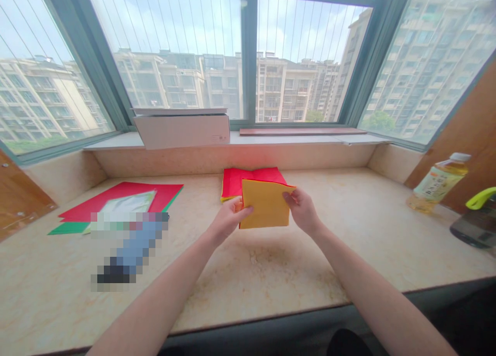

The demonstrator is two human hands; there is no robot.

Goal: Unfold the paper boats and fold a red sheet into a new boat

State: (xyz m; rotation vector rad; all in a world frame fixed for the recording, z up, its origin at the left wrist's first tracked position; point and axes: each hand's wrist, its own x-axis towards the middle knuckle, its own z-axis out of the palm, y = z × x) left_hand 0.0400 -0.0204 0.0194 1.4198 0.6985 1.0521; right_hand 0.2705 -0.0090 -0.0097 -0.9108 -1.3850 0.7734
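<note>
Between my two hands a yellow sheet of paper (265, 206), folded with red showing along its top edge, is held up above the counter. My left hand (231, 215) pinches its left edge, thumb on the yellow face. At the upper right side, my right hand (303, 205) grips it the same way, thumb in front. Behind it lies red paper (248, 176) with a yellow edge, partly hidden by the held piece. The fingers behind the paper are out of sight.
Red and green sheets (127, 193) with a clear packet lie left, beside a blurred-out item (134, 250). A white box (186, 130) stands on the sill. To the right are a drink bottle (439, 183) and a dark container with a green handle (478, 224).
</note>
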